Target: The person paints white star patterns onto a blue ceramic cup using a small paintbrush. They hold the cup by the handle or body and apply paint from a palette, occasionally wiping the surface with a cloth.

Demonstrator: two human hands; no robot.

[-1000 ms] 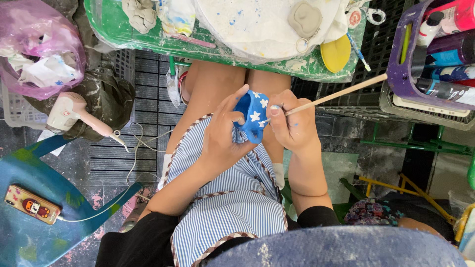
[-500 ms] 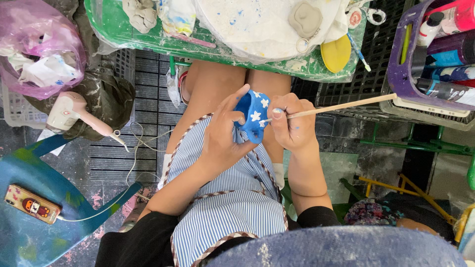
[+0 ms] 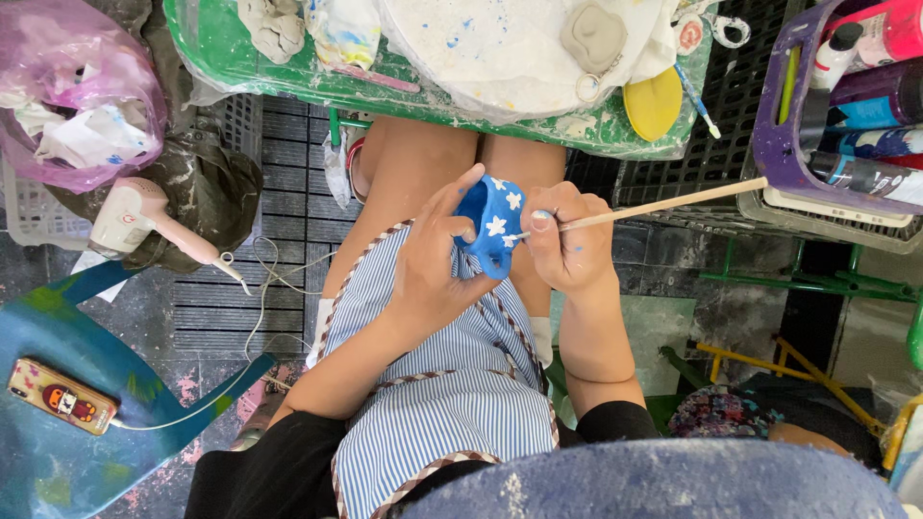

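Note:
My left hand [image 3: 435,264] grips a small blue clay piece [image 3: 490,224] painted with white flowers, holding it over my lap and striped apron [image 3: 433,384]. My right hand [image 3: 567,245] pinches a long wooden paintbrush [image 3: 663,204], whose tip touches the blue piece's right side. The brush handle slants up to the right toward a purple basket.
A green tray table [image 3: 221,58] ahead carries a paint-spattered white cloth [image 3: 510,48], grey clay lumps and a yellow dish [image 3: 654,101]. A purple basket [image 3: 774,125] of paint bottles stands at right. At left are a pink bag [image 3: 72,91], a hair dryer [image 3: 144,226] and a phone [image 3: 60,396] on a blue stool.
The brush handle has tilted slightly lower at its far end while its tip stays on the blue piece. Both hands remain in place.

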